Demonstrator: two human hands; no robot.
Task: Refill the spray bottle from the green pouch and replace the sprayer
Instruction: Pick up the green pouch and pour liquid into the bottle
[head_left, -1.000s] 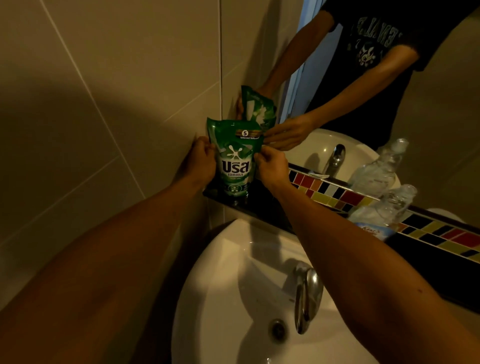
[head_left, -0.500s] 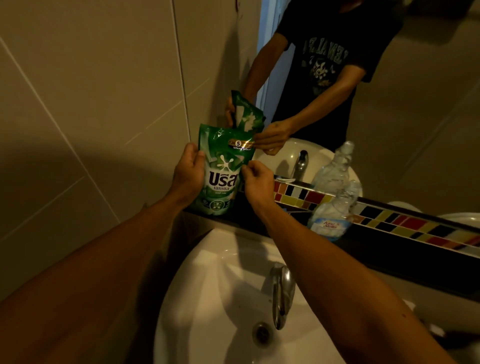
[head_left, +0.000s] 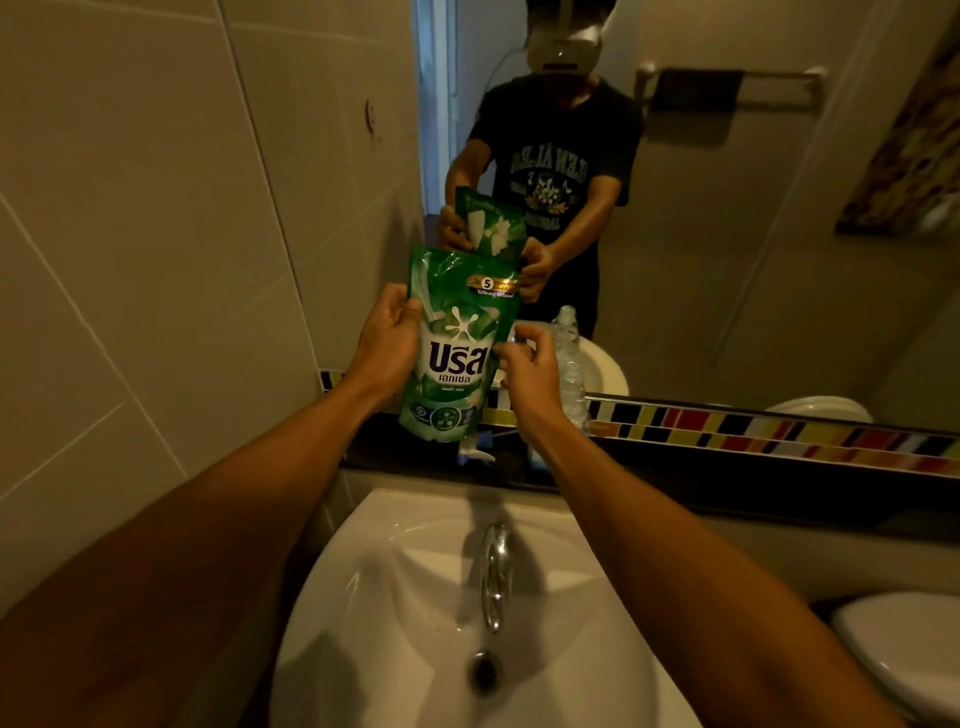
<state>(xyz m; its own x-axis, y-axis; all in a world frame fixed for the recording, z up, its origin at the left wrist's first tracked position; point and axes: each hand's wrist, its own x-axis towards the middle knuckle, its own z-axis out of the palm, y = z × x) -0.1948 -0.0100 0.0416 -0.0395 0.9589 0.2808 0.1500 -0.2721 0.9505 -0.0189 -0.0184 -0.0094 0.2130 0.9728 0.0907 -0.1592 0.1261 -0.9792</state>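
Note:
The green pouch (head_left: 457, 343) is upright, held just above the black ledge (head_left: 675, 467) in front of the mirror. My left hand (head_left: 387, 343) grips its left edge. My right hand (head_left: 524, 379) pinches its right edge at mid height. The pouch top looks sealed. A clear plastic bottle (head_left: 571, 400) stands on the ledge right behind my right hand, partly hidden by it, with no sprayer on its neck. Its mirror image rises above it. A small white piece (head_left: 475, 451) lies on the ledge under the pouch; I cannot tell what it is.
A white sink (head_left: 395, 623) with a chrome faucet (head_left: 496, 571) and a drain (head_left: 485, 670) lies below my arms. A tiled wall closes the left side. The mirror (head_left: 727, 260) and a coloured tile strip (head_left: 779, 431) back the ledge. A toilet lid (head_left: 904, 644) sits at lower right.
Both hands have lifted the pouch off the ledge and brought it a little toward me. The view has tilted up and shifted left, so more of the mirror shows.

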